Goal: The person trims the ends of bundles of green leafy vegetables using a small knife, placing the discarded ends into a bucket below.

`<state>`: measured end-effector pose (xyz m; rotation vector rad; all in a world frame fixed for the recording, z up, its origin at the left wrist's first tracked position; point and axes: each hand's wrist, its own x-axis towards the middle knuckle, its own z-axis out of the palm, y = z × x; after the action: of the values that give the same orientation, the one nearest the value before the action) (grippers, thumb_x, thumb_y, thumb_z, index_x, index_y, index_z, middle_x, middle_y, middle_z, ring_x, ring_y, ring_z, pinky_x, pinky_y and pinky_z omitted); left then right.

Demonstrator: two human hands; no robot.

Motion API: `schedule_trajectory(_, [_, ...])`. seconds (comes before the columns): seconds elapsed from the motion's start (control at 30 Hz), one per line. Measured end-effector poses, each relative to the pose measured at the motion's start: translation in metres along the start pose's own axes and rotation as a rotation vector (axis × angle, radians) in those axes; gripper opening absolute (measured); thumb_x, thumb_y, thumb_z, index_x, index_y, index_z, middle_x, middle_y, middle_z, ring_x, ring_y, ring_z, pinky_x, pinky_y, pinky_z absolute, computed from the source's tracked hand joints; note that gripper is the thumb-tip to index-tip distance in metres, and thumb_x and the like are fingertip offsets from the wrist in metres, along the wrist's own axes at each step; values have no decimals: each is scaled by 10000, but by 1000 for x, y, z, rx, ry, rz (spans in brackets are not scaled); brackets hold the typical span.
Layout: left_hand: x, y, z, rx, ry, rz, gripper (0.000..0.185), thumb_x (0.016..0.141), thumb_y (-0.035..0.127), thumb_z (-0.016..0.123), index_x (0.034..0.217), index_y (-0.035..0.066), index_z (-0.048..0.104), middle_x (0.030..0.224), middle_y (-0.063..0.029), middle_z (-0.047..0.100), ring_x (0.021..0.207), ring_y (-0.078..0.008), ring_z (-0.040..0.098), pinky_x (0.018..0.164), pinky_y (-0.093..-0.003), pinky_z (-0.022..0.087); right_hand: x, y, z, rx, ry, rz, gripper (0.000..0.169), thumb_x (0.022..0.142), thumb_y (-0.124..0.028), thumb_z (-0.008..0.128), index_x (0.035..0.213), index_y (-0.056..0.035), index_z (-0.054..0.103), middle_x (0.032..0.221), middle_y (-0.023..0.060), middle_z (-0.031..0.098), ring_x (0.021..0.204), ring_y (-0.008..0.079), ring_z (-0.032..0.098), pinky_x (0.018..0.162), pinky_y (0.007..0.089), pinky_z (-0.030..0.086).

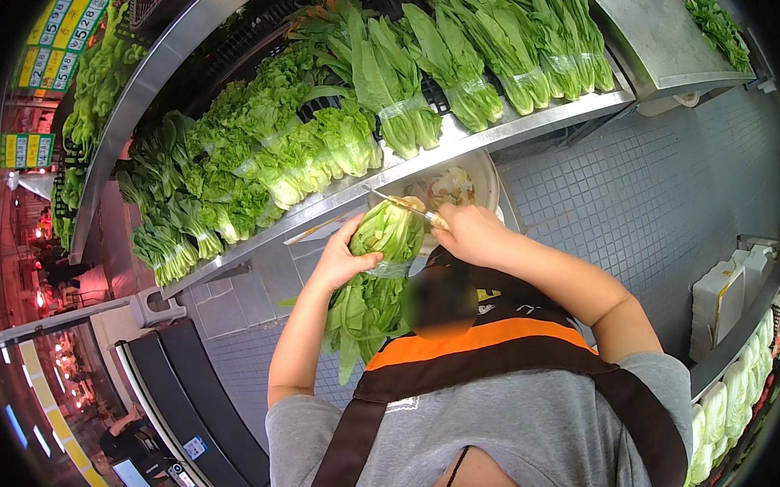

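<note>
A leafy green bundle [389,233], bound with clear tape around its middle, is gripped in my left hand [344,256]. Its cut root end points away from me, and the loose leaves hang toward my apron. My right hand [469,233] is closed around the handle of a knife [398,201], whose narrow blade lies across the bundle's root end. Beyond and below my right hand is a round pale tub [489,172] with vegetable trimmings [452,187] in it. Part of the tub is hidden by the hand and the bundle.
A metal-edged display shelf [516,134] crosses in front, holding taped romaine-like bundles [395,98], curly lettuce [293,162] and dark leafy greens [178,235]. White foam boxes [720,299] and napa cabbages [723,411] stand at right. A black checkout conveyor [192,386] and a person [132,442] are at lower left.
</note>
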<state>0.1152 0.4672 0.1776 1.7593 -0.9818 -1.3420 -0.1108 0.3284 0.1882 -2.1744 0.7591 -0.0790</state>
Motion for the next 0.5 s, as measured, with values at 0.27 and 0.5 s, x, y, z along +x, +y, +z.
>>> schedule_trajectory(0.27, [4, 7, 4, 77, 23, -23, 784, 628, 120, 755, 1306, -16, 386, 1196, -87, 510, 1096, -167, 482, 953, -299, 372, 2, 10, 5, -23, -28, 86, 259, 814, -227, 551, 835, 29, 521, 755, 240, 603, 749, 411, 591, 672, 463, 470])
schedule_trajectory(0.5, [8, -9, -14, -111, -9, -56, 799, 623, 133, 754, 1316, 2, 379, 1193, -74, 512, 1103, -171, 480, 960, -303, 369, -18, 36, -3, 438, -62, 54, 298, 842, -267, 552, 847, 25, 490, 753, 248, 579, 750, 426, 572, 671, 446, 449])
